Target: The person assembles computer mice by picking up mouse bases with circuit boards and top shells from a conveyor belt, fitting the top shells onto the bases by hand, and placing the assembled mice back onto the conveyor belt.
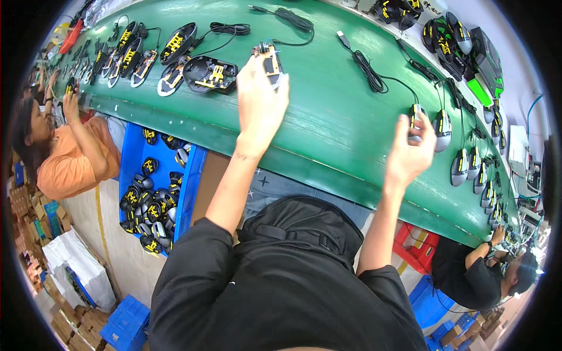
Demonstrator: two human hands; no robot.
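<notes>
My left hand (257, 105) is closed around the side of an opened mouse base (270, 61), a circuit board showing on it and a black cable (295, 21) trailing from it. Part of the base is hidden by my fingers. Just left of that hand lies a black mouse top shell (211, 75) with yellow parts inside. On the right, the thumb and fingers of my right hand (408, 153) are around a black and grey corded mouse (414, 111), which sits on the green belt. Another such mouse (443, 131) lies right beside it.
The green belt (328, 123) carries opened mice on the left and a row of closed mice (474, 164) on the right. A blue bin (196, 187) holds many mouse shells. Co-workers sit at left (82, 149) and right (468, 269). A red stool (417, 245) stands below.
</notes>
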